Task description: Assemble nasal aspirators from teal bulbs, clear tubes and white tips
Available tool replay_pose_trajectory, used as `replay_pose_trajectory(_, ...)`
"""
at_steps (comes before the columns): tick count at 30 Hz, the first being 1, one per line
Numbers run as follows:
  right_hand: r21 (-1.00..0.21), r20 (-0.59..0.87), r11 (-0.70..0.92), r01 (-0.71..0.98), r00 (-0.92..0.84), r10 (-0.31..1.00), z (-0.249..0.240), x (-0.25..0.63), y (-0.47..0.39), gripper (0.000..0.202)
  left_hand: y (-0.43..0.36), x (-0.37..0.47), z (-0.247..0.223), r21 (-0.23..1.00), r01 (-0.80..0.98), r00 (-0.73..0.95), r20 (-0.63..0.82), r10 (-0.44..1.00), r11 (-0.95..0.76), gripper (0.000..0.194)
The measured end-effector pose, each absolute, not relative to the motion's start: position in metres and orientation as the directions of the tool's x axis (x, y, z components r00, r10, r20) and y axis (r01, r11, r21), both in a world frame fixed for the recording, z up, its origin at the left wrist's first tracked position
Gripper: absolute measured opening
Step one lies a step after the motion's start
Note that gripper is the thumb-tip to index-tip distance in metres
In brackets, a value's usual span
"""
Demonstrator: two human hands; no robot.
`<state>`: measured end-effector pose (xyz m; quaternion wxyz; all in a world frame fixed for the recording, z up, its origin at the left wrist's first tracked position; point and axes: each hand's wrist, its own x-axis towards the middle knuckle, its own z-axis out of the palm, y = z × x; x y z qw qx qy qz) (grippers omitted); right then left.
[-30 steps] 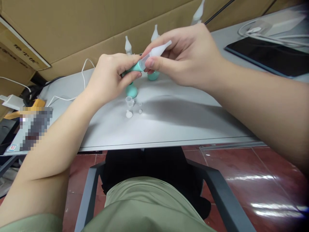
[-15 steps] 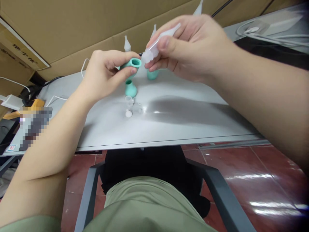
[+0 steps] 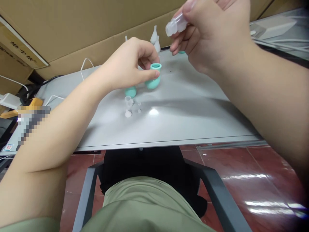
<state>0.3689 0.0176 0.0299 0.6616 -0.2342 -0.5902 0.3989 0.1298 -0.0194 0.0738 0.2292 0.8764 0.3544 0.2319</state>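
Thumb and fingers of my left hand close around a teal nasal aspirator bulb, its round opening facing up at table level. My right hand is raised to the right, pinching a translucent aspirator nozzle with its wide end toward the left; the thin tip is hidden. A second teal bulb stands partly behind my left wrist. In front of it lie a small clear cup-like part and a white disc. White pointed nozzles stand behind my left hand.
The grey table backs onto a cardboard wall. A white box and cables lie at the back right. An orange object and a white adapter sit at the left. Chair arms flank the front.
My left hand has moved right and lower with the teal bulb, which has turned from tilted to upright. My right hand has moved up and right with the nozzle, away from the bulb.
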Motion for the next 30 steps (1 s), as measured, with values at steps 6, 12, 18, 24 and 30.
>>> replay_pose_trajectory(6,-0.781,0.614,0.594,-0.192,-0.064,0.786,0.022,0.373,0.02,0.036,-0.007,0.141,0.058,0.487,0.615,0.602,0.22,0.768,-0.621,0.013)
replay_pose_trajectory(12,-0.792,0.61,0.596,-0.135,-0.228,0.759,0.017,0.371,0.012,0.066,-0.014,0.136,0.058,0.492,0.615,0.596,0.221,0.772,-0.616,0.022)
replay_pose_trajectory(18,-0.764,0.626,0.64,-0.075,-0.323,0.71,0.025,0.368,-0.002,0.079,-0.041,0.121,0.075,0.594,0.349,0.616,0.437,0.655,-0.725,0.02)
replay_pose_trajectory(24,-0.758,0.62,0.647,-0.081,-0.398,0.676,0.034,0.36,-0.029,0.058,-0.072,0.116,0.074,0.704,0.294,0.577,0.409,0.707,-0.647,0.017)
replay_pose_trajectory(30,-0.797,0.548,0.603,-0.045,-0.475,0.688,0.042,0.364,-0.041,0.046,-0.089,0.115,0.071,0.739,0.342,0.498,0.381,0.779,-0.58,0.03)
